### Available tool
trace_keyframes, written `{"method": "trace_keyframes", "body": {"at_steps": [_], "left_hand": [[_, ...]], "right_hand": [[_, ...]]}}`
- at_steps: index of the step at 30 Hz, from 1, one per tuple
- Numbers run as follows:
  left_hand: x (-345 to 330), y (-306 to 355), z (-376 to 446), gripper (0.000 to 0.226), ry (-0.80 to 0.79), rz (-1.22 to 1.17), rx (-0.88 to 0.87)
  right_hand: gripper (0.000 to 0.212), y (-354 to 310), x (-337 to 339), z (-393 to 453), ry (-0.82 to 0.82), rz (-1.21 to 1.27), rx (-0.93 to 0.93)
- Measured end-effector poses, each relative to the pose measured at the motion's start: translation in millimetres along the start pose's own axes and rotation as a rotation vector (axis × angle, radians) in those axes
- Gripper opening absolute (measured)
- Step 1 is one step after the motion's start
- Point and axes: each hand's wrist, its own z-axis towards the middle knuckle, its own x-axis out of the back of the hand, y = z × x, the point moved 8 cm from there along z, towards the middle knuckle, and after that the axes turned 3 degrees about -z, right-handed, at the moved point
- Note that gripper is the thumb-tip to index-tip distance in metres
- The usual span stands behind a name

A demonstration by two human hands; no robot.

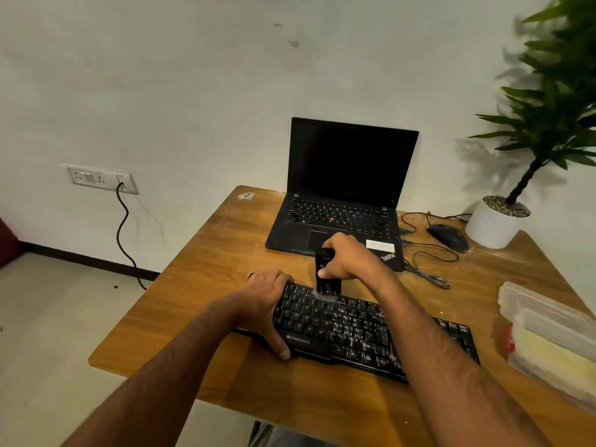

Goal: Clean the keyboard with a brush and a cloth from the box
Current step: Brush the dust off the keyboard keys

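Observation:
A black keyboard (361,333) dusted with white powder lies across the wooden table (206,285). My left hand (267,304) grips its left end, thumb over the front edge. My right hand (348,256) holds a black brush (326,275) upright, its bristles touching the keys at the top row, left of centre. A clear plastic box (554,337) sits at the table's right edge with something pale yellow inside, perhaps the cloth; I cannot tell.
An open black laptop (342,195) stands behind the keyboard. A black mouse (448,237) with its tangled cable lies to its right, beside a potted plant (496,221). On the wall at left is a socket (100,177) with a cable hanging down.

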Motion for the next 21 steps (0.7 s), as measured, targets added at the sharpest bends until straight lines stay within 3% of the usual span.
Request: {"method": "trace_keyframes", "body": {"at_steps": [3,8,16,21], "left_hand": [[0.6,0.1,0.1,0.137,0.006,-0.001,-0.01],[2.7,1.9,-0.2,0.135,0.011,-0.008,-0.015],[1.8,1.2,0.0,0.133,0.026,-0.003,-0.024],[0.7,0.6,-0.1,0.133,0.023,-0.019,-0.017]], "right_hand": [[0.035,6.6,14.6,-5.9,0.058,-0.147,-0.03],[0.038,-23.6,10.1,-22.3,0.166,0.036,0.132],[0.027,-5.0,8.3,-48.2,0.171,-0.144,0.095],[0.025,-21.8,5.1,-56.0,0.248,0.004,0.191]]}}
